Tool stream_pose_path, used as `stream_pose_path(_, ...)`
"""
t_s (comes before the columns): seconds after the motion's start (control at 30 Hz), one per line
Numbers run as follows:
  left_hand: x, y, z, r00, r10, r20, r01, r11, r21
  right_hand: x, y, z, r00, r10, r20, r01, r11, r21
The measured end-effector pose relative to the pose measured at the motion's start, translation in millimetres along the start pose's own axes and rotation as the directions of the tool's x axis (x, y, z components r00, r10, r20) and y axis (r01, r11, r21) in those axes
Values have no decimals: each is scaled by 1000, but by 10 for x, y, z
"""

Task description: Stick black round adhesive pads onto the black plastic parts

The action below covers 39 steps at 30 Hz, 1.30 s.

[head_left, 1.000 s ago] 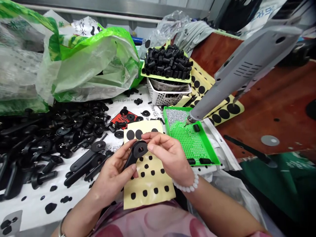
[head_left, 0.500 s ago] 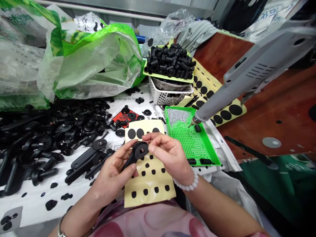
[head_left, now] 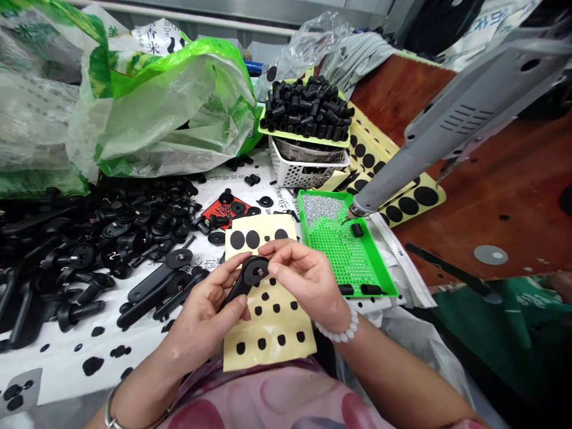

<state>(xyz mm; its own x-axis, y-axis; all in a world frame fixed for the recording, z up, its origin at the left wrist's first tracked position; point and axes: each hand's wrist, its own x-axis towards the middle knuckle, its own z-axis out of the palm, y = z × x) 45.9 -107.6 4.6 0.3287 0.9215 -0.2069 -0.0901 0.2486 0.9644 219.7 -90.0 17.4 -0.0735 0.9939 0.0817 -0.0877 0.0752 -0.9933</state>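
A black crank handle (head_left: 236,290) with a round head is held in my left hand (head_left: 203,316), thumb on the near side and fingers behind. On the head lies a round black pad (head_left: 254,271) with a small hole showing metal. My right hand (head_left: 308,277) pinches the pad's right edge between thumb and forefinger; the exact grip is partly hidden. Beneath both hands is a cream backing sheet (head_left: 268,328) with rows of small black stickers and larger black discs along its top. More crank handles (head_left: 156,283) lie left of my left hand.
A grey electric screwdriver (head_left: 402,158) slants in from the right, its tip over a green tray (head_left: 388,271) of small screws. Black knobs and handles (head_left: 111,229) pile up at left. Behind stand a white basket (head_left: 283,170), black tubes (head_left: 308,107) and a green-white bag (head_left: 170,113).
The view has shifted very slightly. Both hands keep nearly the same hold on the crank handle and the pad.
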Motion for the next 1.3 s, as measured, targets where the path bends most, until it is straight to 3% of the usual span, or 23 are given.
stream_pose_path(0.5, 24, -13, 29, 993, 44, -114, -36, 997, 73, -13, 34, 8, 1000, -17, 16, 17, 1000, -21)
stream_pose_path(0.7, 28, -20, 21, 993, 52, -108, -41, 995, 95, -5, 51, 6, 1000, -24, 20, 24, 1000, -17)
stream_pose_path(0.93, -16, 54, 105, 978, 14, -208, -2, 998, 62, -15, 61, 39, 1000, -5, -14, 4, 999, -36)
stream_pose_path(1.3, -16, 15, 116, 970, -1, -242, 18, 998, 68, -66, 137, 110, 971, -224, -84, 190, 935, -300)
